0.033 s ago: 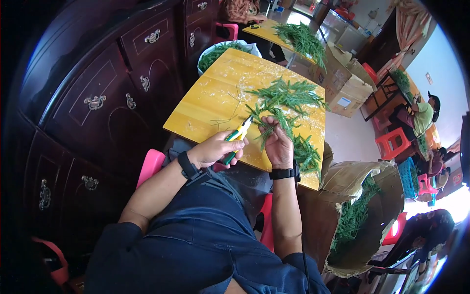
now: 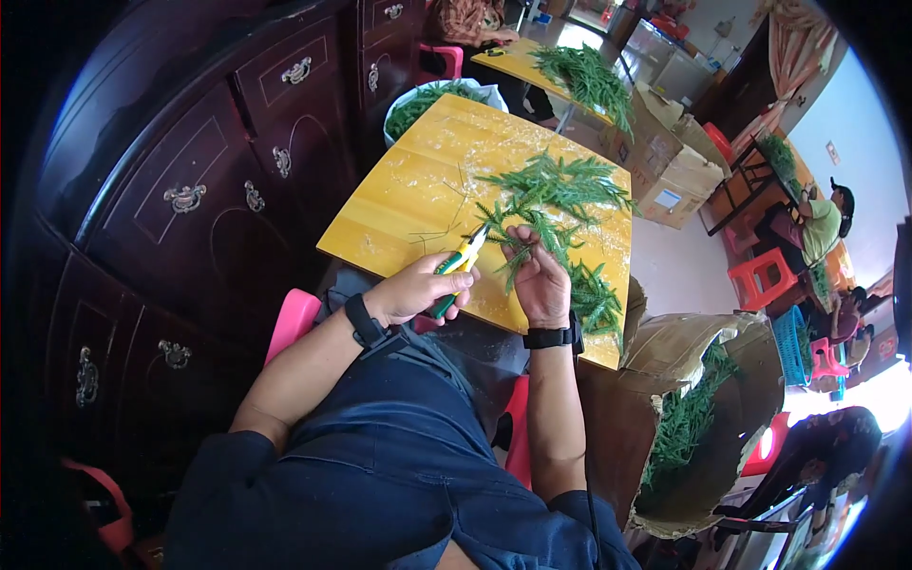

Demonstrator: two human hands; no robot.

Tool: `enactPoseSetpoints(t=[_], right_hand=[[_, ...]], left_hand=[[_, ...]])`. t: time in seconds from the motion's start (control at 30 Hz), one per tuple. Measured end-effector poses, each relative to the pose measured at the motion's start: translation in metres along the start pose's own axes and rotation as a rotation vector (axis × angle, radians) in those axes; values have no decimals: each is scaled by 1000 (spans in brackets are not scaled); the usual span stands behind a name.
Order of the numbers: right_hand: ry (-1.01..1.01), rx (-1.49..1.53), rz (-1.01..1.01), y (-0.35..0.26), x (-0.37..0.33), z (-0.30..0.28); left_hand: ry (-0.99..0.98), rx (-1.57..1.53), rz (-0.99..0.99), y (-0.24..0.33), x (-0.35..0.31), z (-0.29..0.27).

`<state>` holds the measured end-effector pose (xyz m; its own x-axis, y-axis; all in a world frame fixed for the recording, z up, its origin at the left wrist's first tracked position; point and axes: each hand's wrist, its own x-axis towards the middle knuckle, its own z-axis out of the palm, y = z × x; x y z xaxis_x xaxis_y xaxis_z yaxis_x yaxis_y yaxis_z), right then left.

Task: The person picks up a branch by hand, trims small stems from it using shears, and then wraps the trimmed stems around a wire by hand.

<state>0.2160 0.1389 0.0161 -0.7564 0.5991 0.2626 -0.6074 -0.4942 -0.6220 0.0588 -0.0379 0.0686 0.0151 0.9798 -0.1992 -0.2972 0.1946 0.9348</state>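
My left hand (image 2: 418, 291) is closed round a pair of pliers (image 2: 462, 258) with yellow and green handles. The jaws point up and away, against the stem side of a green pine-like sprig (image 2: 514, 211); whether they bite on it I cannot tell. My right hand (image 2: 542, 287), palm turned up, pinches that sprig just right of the pliers. Both hands are over the near edge of a yellow wooden table (image 2: 399, 195). Beyond them lies a pile of similar sprigs (image 2: 560, 180), and more sprigs (image 2: 594, 296) lie by my right wrist.
Thin cut bits and white flecks dot the tabletop. A torn cardboard box (image 2: 627, 418) of greenery stands at my right. A white sack (image 2: 489, 93) of greenery sits behind the table. Dark cabinets (image 2: 180, 247) line the left. Other people work at tables farther off.
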Motion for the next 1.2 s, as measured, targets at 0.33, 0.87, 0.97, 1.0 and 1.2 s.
enactPoseSetpoints(t=[0.33, 0.87, 0.97, 1.0, 1.2], right_hand=[[133, -559, -526, -33, -4, 37], [-10, -1419, -648, -5, -3, 45], [10, -1355, -648, -2, -2, 39], [16, -1342, -638, -1, -1, 38], [88, -1265, -521, 4, 0, 32]], left_hand=[[149, 342, 3, 0, -4, -6], [106, 271, -53, -6, -7, 1], [109, 299, -60, -8, -6, 3], [112, 334, -57, -9, -5, 2], [122, 376, -47, -7, -4, 5]])
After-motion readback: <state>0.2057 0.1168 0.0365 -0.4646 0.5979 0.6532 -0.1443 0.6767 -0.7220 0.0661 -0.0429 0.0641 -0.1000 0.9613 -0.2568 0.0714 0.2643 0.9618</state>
